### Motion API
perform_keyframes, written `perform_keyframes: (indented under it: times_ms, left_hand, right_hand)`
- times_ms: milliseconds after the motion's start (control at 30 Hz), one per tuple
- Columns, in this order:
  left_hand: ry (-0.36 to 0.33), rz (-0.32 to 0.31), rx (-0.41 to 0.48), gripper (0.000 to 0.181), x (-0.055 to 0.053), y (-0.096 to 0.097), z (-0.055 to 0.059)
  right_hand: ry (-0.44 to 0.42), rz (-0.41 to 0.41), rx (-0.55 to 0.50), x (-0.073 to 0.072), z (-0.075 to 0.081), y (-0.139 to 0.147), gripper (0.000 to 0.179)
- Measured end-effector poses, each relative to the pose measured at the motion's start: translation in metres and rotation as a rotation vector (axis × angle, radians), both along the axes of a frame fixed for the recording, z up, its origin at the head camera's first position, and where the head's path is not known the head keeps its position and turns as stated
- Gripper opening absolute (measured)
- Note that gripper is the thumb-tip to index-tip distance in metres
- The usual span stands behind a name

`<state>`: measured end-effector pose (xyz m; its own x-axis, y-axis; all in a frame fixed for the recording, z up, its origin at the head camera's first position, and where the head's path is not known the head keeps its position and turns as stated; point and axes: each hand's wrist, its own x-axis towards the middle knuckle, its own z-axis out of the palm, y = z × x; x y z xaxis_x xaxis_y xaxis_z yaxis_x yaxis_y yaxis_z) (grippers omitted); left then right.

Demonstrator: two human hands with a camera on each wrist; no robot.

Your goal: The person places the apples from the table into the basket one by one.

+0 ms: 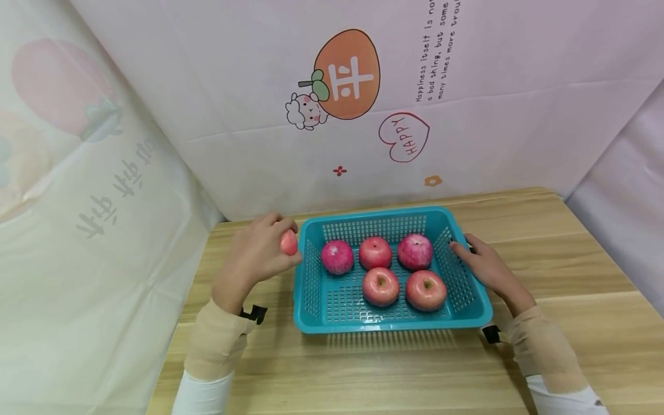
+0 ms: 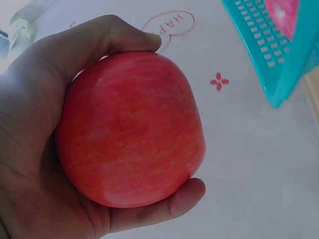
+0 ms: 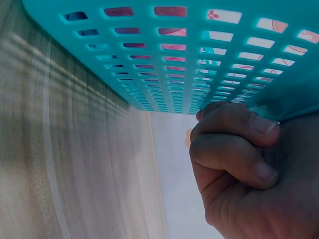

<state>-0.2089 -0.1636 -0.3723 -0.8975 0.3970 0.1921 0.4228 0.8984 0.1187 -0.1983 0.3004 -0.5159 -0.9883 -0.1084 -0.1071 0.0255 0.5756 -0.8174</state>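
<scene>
My left hand (image 1: pixel 259 253) grips a red apple (image 2: pixel 132 132) beside the left rim of a turquoise plastic basket (image 1: pixel 394 329). In the left wrist view its thumb and fingers curve round the fruit; from the head view only a small part of the apple shows. On the basket's right side, my right hand (image 1: pixel 487 265) holds the rim, thumb over the inside and fingers curled outside under it. Several apples lie in the basket: a magenta one (image 1: pixel 338 257) at the back left, a streaked one (image 1: pixel 415 252) at the back right, and paler ones such as the front apple (image 1: pixel 381 287).
Beneath the basket is a wood-grain table (image 1: pixel 363 374), which extends in front and to the right. A white printed cloth (image 1: pixel 238 86) hangs behind the table's back edge and along the left. Black straps (image 1: pixel 254 314) show at both wrists.
</scene>
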Motion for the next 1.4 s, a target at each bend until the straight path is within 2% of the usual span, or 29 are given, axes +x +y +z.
perform_keyframes:
  times_ms: [367, 633, 833, 967, 1133, 1267, 1400]
  left_hand:
    - [0.024, -0.122, 0.011, 0.038, 0.001, 0.028, -0.001]
    - [0.031, -0.270, 0.032, 0.042, 0.001, 0.049, -0.009]
    - [-0.010, -0.369, 0.032, 0.044, -0.002, 0.064, -0.020]
    - [-0.066, -0.445, -0.004, 0.047, -0.005, 0.073, -0.028]
    - [-0.098, -0.532, -0.029, 0.047, -0.009, 0.082, -0.038]
    - [-0.104, -0.581, -0.023, 0.048, -0.010, 0.087, -0.042]
    - [-0.119, -0.602, -0.067, 0.047, -0.011, 0.092, -0.045]
  right_hand:
    - [-0.004, -0.006, -0.008, 0.000, -0.001, 0.000, 0.068]
    - [-0.003, -0.005, -0.002, 0.001, -0.001, 0.000, 0.069]
    - [0.005, -0.007, 0.001, 0.001, -0.002, 0.000, 0.068]
    - [0.010, -0.007, 0.002, 0.001, -0.002, 0.000, 0.068]
    - [0.006, -0.007, -0.001, 0.002, -0.002, 0.000, 0.068]
    - [0.003, -0.008, 0.000, 0.002, -0.002, 0.000, 0.068]
    - [0.003, -0.009, 0.004, 0.002, -0.001, -0.001, 0.068]
